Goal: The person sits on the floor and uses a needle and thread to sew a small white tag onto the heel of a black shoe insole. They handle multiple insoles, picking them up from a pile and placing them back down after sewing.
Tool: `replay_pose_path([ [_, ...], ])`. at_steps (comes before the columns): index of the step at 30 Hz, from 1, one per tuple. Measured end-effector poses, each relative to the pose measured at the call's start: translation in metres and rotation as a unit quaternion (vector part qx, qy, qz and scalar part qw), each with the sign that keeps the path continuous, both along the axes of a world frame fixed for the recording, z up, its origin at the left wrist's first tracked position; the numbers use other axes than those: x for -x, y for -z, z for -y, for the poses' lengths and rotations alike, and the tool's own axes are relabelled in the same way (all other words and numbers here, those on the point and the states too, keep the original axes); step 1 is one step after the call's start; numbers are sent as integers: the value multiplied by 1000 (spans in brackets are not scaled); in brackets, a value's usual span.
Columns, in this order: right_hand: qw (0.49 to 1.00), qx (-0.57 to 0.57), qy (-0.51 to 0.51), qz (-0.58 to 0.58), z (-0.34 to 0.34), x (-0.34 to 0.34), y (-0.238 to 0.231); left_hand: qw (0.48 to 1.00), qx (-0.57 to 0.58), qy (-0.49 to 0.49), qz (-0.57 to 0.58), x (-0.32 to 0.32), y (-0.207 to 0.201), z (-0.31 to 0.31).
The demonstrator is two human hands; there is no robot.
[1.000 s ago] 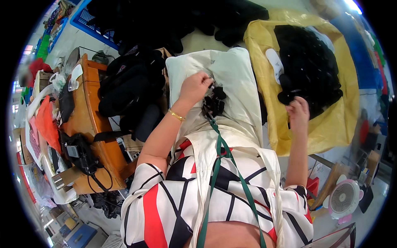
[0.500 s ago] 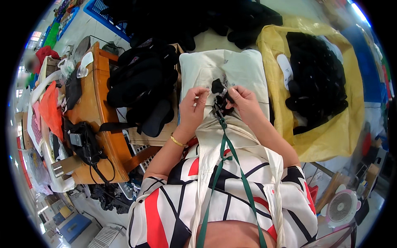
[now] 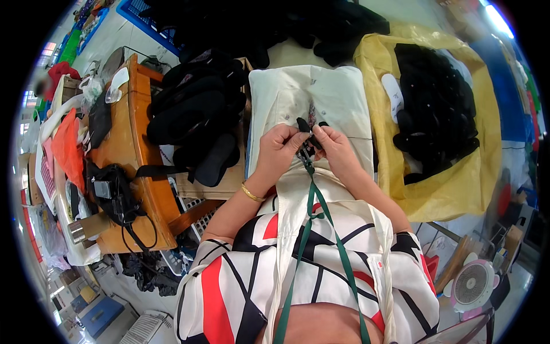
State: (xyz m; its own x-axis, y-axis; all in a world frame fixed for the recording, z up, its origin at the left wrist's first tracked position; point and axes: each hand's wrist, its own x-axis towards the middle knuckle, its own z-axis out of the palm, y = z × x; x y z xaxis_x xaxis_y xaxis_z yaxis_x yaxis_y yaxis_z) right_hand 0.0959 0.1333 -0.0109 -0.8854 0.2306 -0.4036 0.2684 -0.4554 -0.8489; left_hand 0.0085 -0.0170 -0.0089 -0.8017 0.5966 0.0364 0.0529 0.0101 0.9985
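Observation:
My left hand [image 3: 277, 153] and my right hand [image 3: 338, 150] are close together over my lap, each with thumb and fingers pinched. Between them they grip a small black fabric piece [image 3: 303, 124], mostly covered by the fingers, so its exact kind does not show. Just below the fingertips hangs a dark metal tool, apparently small scissors [image 3: 305, 155], on a green cord [image 3: 312, 200] around my neck. Beneath the hands lies a cream cloth [image 3: 338, 86] over a flat pad, with dark scraps and bits on it.
Black padded, sole-shaped pieces [image 3: 195, 112] are heaped at my left beside a wooden table [image 3: 134, 143] holding a black pouch [image 3: 114, 192]. To the right stands a yellow sack [image 3: 441, 200] of black pieces. More black goods and a blue crate [image 3: 152, 26] lie ahead; a fan [image 3: 473, 282] is lower right.
Both hands have come closer together, the left one moving right toward the black piece and now pinching it. The black piece sits slightly lower and is more covered by the fingers.

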Motion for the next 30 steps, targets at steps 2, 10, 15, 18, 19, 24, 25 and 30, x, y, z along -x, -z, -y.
replay_pose_path([
  [2, 1000, 3, 4, -15, 3, -1, -4, 995, 34, -26, -93, -1, -1, 1],
  [10, 997, 12, 69, -46, 14, 1, -4, 987, -90, -94, 94, 8, 7, 12],
  [15, 988, 80, 116, -62, 1, -2, 13, 988, -22, -131, 85, 30, 19, 24],
  [18, 989, 9, 134, -67, 7, 1, 9, 990, -5, -78, 116, 12, 9, 15],
  [19, 987, -26, 143, -69, 11, 2, 6, 993, -2, -32, 111, 6, 8, 11],
  [24, 902, -388, 106, -158, 18, 1, 0, 996, -13, -16, 90, -12, -12, -6],
  [25, 882, -433, 85, -166, 16, -1, -4, 993, -39, -31, 107, -11, -11, -7],
  [30, 861, -476, 24, -178, 22, -4, -13, 975, -107, -28, 192, 0, -3, 6],
])
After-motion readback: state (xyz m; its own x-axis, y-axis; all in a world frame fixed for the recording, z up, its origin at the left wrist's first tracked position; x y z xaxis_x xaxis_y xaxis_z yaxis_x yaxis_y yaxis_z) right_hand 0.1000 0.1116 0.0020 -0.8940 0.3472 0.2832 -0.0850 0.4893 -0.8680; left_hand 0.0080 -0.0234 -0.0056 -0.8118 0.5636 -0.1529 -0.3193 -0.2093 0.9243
